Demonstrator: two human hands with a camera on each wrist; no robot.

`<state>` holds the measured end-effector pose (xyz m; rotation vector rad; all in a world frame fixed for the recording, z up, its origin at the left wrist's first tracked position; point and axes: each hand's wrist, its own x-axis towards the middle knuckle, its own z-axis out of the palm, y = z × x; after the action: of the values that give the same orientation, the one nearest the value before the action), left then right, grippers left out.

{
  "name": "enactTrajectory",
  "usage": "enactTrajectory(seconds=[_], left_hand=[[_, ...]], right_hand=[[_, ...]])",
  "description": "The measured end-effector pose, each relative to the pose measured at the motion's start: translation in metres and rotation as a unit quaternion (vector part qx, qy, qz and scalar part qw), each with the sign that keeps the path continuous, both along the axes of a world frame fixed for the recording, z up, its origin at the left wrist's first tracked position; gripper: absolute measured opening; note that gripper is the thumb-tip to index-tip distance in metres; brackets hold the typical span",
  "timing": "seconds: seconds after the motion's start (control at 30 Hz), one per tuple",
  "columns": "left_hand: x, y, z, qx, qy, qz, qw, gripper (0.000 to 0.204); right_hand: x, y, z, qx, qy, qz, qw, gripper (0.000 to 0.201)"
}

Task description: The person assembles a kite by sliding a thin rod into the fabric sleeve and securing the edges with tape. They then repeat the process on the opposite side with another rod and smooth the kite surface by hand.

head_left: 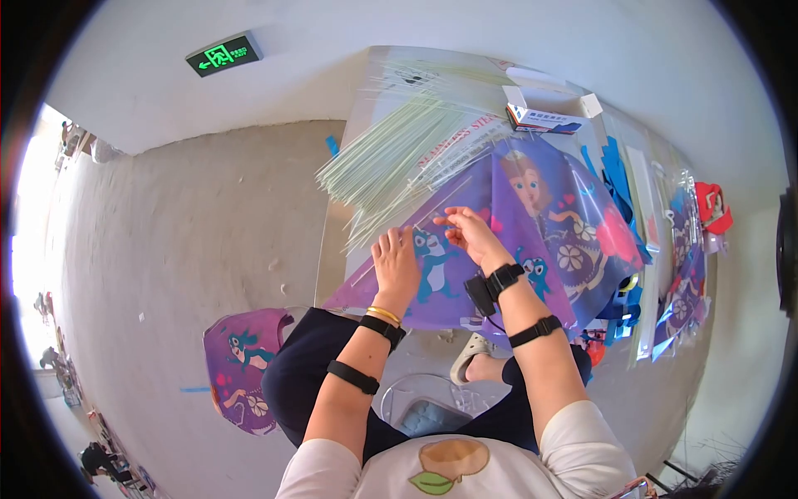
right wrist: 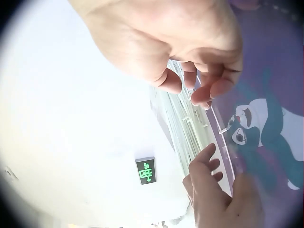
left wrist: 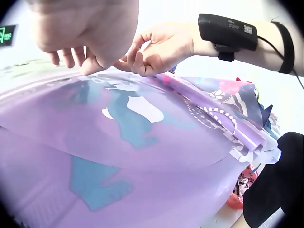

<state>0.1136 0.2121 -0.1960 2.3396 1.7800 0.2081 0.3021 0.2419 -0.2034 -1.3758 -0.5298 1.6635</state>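
Note:
A purple printed plastic sheet with teal-and-white cartoon animals lies across the table's near side. Along its far edge runs a thin white rod. My left hand is over that edge, fingers nearly straight and fingertips close to the rod. My right hand hovers just to its right, fingers loosely bent, thumb apart from them, nothing visible between. In the left wrist view, the left thumb is right at the sheet's edge. More of the printed film, with a cartoon girl, spreads out to the right.
Many pale thin rods lie loose beyond the sheet. An opened white carton stands at the back right. Blue straps and clear-wrapped printed packs lie farther right. A finished-looking purple printed piece is low at the left.

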Motion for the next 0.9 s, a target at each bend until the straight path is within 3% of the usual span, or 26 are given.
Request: enactTrajectory(seconds=[0.07, 0.13, 0.67, 0.77, 0.83, 0.9], left_hand=[[0.002, 0.007, -0.011, 0.061, -0.075, -0.035, 0.995, 0.063], [0.005, 0.012, -0.019, 0.062, -0.067, -0.039, 0.995, 0.062], [0.012, 0.026, -0.022, 0.064, -0.048, -0.065, 0.995, 0.057], [0.014, 0.025, -0.018, 0.058, -0.026, -0.058, 0.996, 0.055], [0.016, 0.023, -0.017, 0.052, -0.004, -0.060, 0.997, 0.055], [0.019, 0.022, -0.018, 0.048, 0.016, -0.062, 0.997, 0.055]], right_hand=[[-0.003, 0.008, -0.006, -0.016, 0.017, 0.005, 1.000, 0.020], [-0.005, 0.013, -0.011, -0.024, 0.058, 0.013, 0.998, 0.021], [-0.009, 0.018, -0.008, -0.050, 0.050, 0.014, 0.997, 0.018], [-0.002, 0.016, -0.009, -0.066, 0.092, 0.016, 0.993, 0.018], [0.005, 0.012, -0.009, -0.126, 0.204, -0.040, 0.970, 0.021], [0.009, -0.004, -0.005, -0.109, 0.203, -0.075, 0.970, 0.023]])
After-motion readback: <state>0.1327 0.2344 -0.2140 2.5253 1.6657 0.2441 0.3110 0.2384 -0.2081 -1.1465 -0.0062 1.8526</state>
